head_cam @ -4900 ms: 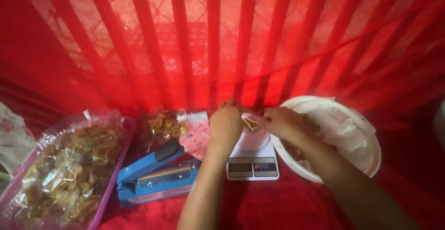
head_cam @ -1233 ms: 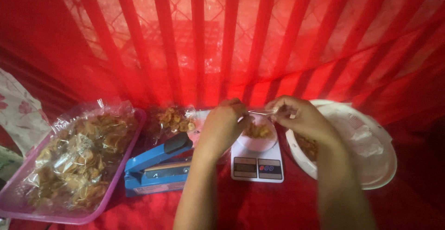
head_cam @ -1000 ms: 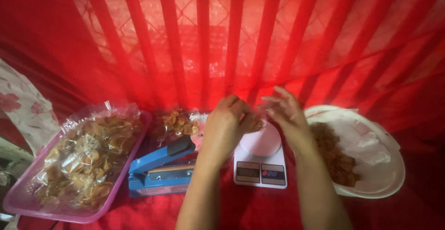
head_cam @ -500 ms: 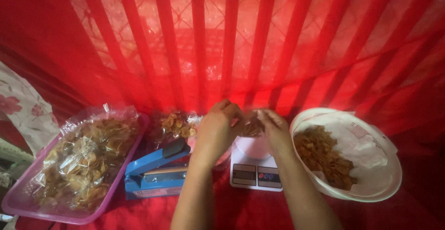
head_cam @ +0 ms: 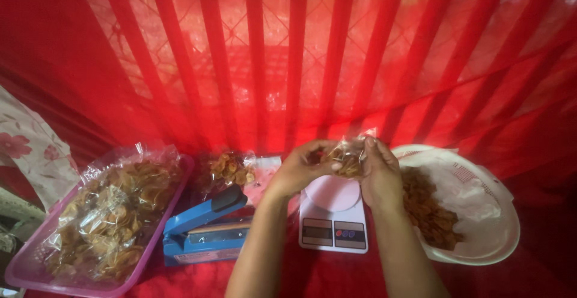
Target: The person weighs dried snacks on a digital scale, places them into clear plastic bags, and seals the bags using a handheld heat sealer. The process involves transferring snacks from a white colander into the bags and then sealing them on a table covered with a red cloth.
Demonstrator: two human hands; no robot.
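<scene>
Both the left hand [head_cam: 299,170] and right hand [head_cam: 378,175] pinch a clear chip-filled bag [head_cam: 347,159]; the white basin [head_cam: 481,238] of chips sits beside the right hand.

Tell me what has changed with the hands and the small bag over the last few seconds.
Both hands, left hand and right hand, have lifted the small clear plastic bag of brown chips up off the white kitchen scale, whose round platform is now bare. Unchanged: the blue heat sealer, the pink tray of filled bags and the white bowl of chips.
</scene>
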